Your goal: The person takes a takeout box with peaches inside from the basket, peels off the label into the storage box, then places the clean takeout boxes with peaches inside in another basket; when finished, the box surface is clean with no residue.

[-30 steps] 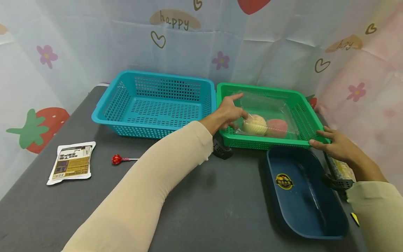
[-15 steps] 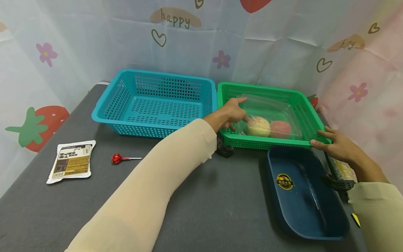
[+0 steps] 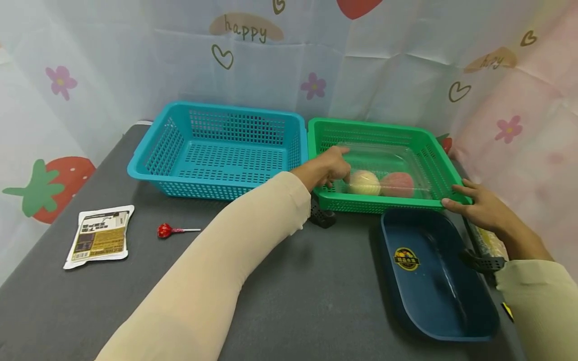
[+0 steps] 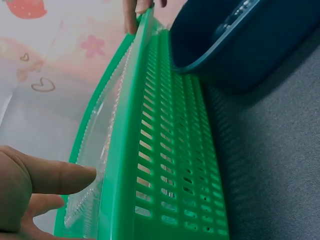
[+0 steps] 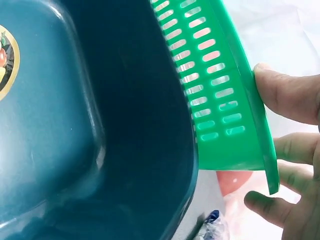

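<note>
Grey tabletop (image 3: 289, 281) | printed backdrop sheet (image 3: 135, 65) | left hand (image 3: 326, 168) fingers spread | right hand (image 3: 478, 208) fingers gripping green basket (image 3: 325, 200)

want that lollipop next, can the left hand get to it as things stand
Probably yes. The left hand is at the clear box in the green basket, while the lollipop lies on bare table beside that arm, with nothing between.

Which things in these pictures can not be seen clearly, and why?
- Yellow packet, head view: mostly hidden behind the right hand and wrist.
- Black object, head view: partly under the left sleeve and green basket.
- Print on the white pouch, head view: too small to read.
- Left hand, left wrist view: cut by the edge.
</note>
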A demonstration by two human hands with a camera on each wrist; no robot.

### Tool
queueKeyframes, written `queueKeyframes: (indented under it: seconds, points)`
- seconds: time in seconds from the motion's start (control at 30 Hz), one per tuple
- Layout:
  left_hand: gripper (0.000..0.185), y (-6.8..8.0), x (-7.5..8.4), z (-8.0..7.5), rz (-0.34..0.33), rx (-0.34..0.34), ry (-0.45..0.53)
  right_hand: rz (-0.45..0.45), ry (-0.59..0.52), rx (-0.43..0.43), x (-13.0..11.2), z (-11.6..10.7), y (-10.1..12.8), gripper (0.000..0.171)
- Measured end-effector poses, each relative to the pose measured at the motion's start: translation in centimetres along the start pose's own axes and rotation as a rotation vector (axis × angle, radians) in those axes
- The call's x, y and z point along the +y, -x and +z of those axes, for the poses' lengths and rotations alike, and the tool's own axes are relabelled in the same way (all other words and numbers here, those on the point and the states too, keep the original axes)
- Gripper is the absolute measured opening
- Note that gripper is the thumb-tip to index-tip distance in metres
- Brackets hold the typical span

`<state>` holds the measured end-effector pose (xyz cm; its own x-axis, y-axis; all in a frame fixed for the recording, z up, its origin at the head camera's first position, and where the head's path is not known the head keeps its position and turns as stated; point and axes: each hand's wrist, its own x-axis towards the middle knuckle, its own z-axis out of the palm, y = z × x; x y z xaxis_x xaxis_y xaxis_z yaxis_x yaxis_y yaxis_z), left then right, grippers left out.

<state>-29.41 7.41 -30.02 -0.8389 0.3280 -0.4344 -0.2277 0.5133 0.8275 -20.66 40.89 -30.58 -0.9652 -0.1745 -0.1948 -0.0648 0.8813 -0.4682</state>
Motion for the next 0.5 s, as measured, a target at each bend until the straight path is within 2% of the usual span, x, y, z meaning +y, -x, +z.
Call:
queueKeyframes:
  seconds: [0.13,0.27,0.4,0.5]
  points:
    - [0.083,0.5,0.0,0.1,0.014,0.005,-0.032,-0.023,0.020,0.028,-0.1,-0.1,0.2,0.078]
    - [0.085,1.7,-0.1,-0.3,0.059,-0.022,0.008,-0.051,0.036,0.077,-0.3,-0.8,0.9,0.076]
    - [0.085,2.9,-0.1,-1.1,0.134,-0.059,0.061,-0.078,0.010,0.126,-1.2,-1.8,1.5,0.073]
    - [0.084,4.1,-0.1,-2.1,0.189,-0.074,0.052,-0.081,0.026,0.171,-2.1,-2.3,1.8,0.073]
